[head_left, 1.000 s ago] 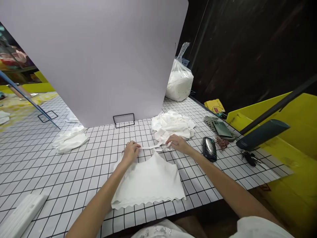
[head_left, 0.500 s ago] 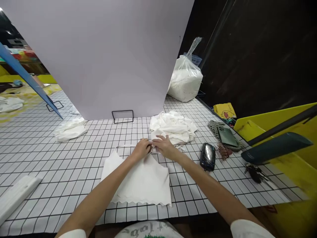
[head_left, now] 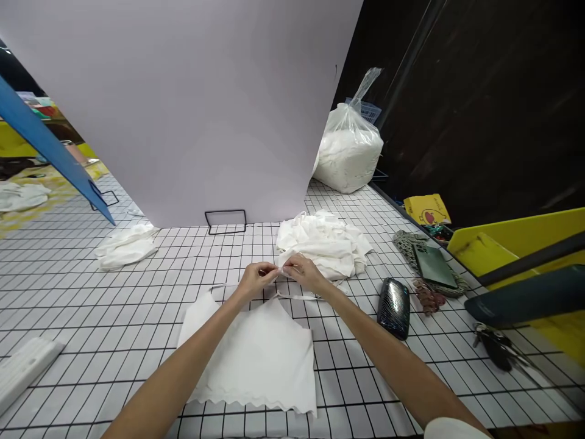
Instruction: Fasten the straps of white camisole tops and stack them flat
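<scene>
A white strappy top with a scalloped hem lies spread on the grid-pattern tablecloth. Above its upper edge, my left hand and my right hand meet fingertip to fingertip. Both are closed in a pinch on a thin white strap, part of which runs in a loop below my right hand. Fingers cover the exact spot being gripped. Just behind my right hand sits a heap of white garments.
A large pale board stands at the back on a wire foot. More white cloth lies left. On the right are a black case, a phone and keys. A stuffed plastic bag stands behind.
My fingertips have drawn together and now lift the strap, with a loop showing to the right. The top's body looks about the same. The view has shifted slightly.
</scene>
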Available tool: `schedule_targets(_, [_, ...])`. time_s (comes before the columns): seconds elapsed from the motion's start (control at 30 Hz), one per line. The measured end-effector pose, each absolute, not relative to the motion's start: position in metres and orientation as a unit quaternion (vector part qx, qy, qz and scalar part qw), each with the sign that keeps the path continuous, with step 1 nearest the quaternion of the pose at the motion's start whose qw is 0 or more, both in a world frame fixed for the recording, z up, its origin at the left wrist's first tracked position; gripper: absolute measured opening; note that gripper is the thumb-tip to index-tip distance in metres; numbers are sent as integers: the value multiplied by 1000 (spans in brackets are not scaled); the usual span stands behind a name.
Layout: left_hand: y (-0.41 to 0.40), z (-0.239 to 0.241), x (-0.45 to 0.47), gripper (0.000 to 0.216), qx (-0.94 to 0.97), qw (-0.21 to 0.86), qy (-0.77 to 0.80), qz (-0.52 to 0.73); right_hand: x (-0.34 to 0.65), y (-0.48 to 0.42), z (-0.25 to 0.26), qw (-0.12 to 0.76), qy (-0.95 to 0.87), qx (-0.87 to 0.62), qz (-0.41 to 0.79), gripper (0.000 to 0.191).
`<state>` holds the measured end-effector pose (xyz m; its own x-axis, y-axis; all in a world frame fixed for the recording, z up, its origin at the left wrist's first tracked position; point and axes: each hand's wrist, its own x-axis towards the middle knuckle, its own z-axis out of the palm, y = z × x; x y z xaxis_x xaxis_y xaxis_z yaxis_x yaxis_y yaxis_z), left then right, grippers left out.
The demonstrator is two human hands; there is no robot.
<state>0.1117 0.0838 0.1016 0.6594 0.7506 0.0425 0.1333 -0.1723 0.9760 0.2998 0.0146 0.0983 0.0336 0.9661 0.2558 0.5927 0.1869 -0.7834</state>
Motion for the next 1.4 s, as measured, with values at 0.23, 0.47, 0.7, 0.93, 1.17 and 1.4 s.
schedule_targets(0.23, [84,103,116,34,658,609,326,299,298,17,94,394,-639,-614,243,12])
schedule_targets(0.47, [90,108,108,38,618,651,323,299,321,20,105,422,-591,-664,179,21])
schedule_targets(0.7, [107,135,91,26,674,584,290,347,284,33,151,459,-599,-580,306,29])
schedule_targets(0.93, [145,174,47,17,733,467,269,414,217,86,171,465,-505,-419,594,40])
schedule_targets(1.17, [154,184,-4,22,738,432,304,420,182,121,186,447,-600,-393,535,32])
schedule_targets(1.4, [141,122,-47,22,721,429,470,274,200,141,163,323,-719,-525,320,17])
